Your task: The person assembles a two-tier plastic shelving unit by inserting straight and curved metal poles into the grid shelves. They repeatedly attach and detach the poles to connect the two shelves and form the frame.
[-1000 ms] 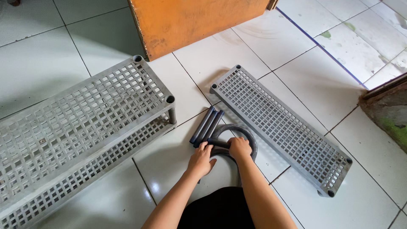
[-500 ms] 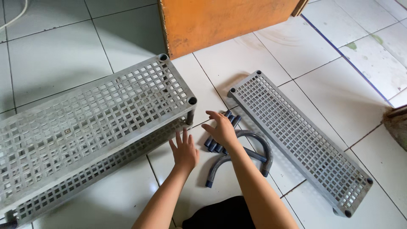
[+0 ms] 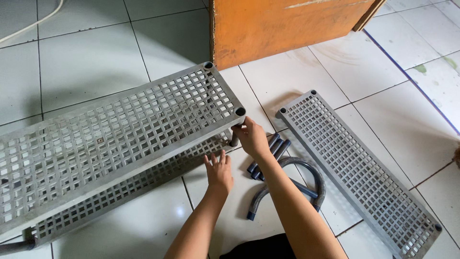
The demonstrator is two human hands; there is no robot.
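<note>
Nearest the camera, the curved grey pipe (image 3: 292, 184) lies loose on the tiled floor (image 3: 96, 72), with a few short straight tubes (image 3: 268, 156) just beyond it, none of them fitted to anything. The left hand (image 3: 219, 171) is spread flat, fingers apart, resting against the edge of the lower tier of the grey lattice rack (image 3: 115, 139). The right hand (image 3: 251, 136) is closed around the short corner post (image 3: 235, 139) between the two tiers, under the upper tier's corner socket. Those two tiers appear already joined, so I judge the assembly partly done. A third lattice shelf (image 3: 357, 168) lies apart on the floor to the right, still unattached. Farthest off stands an orange wooden panel (image 3: 282, 24).
</note>
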